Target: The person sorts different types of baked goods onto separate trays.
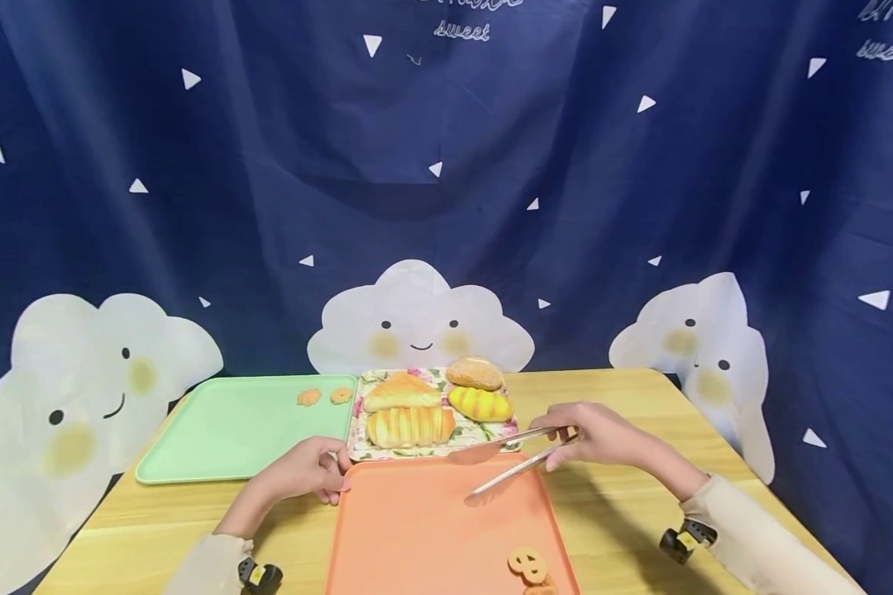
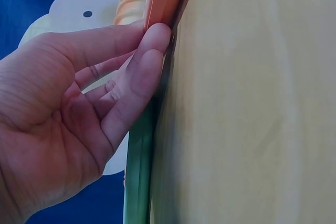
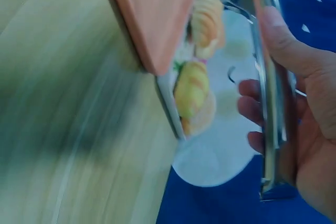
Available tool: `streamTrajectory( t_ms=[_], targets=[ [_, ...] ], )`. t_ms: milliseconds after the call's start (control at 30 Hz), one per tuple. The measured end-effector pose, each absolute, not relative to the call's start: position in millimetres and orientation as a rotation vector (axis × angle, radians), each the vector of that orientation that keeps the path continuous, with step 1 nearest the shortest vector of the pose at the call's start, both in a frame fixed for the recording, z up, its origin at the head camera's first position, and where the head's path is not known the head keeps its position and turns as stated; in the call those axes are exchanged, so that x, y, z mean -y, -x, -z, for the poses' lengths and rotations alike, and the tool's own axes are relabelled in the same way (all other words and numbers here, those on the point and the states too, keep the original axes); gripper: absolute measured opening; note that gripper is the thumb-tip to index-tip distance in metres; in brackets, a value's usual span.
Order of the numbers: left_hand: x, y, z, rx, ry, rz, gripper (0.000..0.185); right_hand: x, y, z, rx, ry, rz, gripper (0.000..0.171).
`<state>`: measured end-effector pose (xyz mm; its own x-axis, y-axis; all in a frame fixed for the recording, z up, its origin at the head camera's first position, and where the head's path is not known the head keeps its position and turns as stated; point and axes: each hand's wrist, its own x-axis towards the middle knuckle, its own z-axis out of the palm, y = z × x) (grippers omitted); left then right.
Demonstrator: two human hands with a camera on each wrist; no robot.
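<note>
My left hand (image 1: pixel 301 469) pinches the far left corner of the orange tray (image 1: pixel 417 521) between thumb and fingers. Metal tongs (image 3: pixel 270 108) are in my right hand (image 1: pixel 595 434), their arms spread with nothing between the tips, over the far right part of that tray. On its near right lie a pretzel-shaped cookie (image 1: pixel 528 564) and another cookie (image 1: pixel 541 589), cut off by the frame's edge. Beyond the tongs, a floral tray (image 1: pixel 409 452) carries a triangular pastry (image 1: pixel 403 392), a ridged bread roll (image 1: pixel 411 426), a yellow bread (image 1: pixel 480 404) and a round bun (image 1: pixel 475 373).
To the left, a green tray (image 1: pixel 231 430) bears two small cookies, one flower-like (image 1: pixel 308 397) and one round (image 1: pixel 341 395). All the trays share a wooden table (image 1: pixel 618 529). Behind it hangs a dark blue curtain (image 1: pixel 305 165) with clouds and triangles.
</note>
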<state>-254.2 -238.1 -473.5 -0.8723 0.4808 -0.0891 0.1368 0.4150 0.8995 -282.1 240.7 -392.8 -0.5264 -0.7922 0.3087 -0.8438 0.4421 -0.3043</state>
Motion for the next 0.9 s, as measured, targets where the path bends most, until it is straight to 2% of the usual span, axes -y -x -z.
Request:
streamTrajectory(
  t_ms=[300, 567, 767, 900],
  targets=[
    [238.5, 252.1, 472.6, -2.335, -0.544, -1.443, 0.014, -261.2, 281.1, 388.1, 2.654, -1.633, -0.811, 0.046],
    [237.2, 253.5, 470.1, -2.336, -0.56, -1.431, 0.015, -264.9, 283.0, 395.6, 2.659, -1.933, -1.016, 0.045],
    [237.7, 255.4, 470.0, -2.363, -0.523, -1.406, 0.014, -260.3, 282.7, 398.1, 2.708, -1.822, -0.865, 0.046],
    [237.9, 256.5, 470.6, -2.373, -0.515, -1.397, 0.014, -257.0, 284.5, 399.5, 2.701, -1.732, -0.815, 0.039]
  ],
)
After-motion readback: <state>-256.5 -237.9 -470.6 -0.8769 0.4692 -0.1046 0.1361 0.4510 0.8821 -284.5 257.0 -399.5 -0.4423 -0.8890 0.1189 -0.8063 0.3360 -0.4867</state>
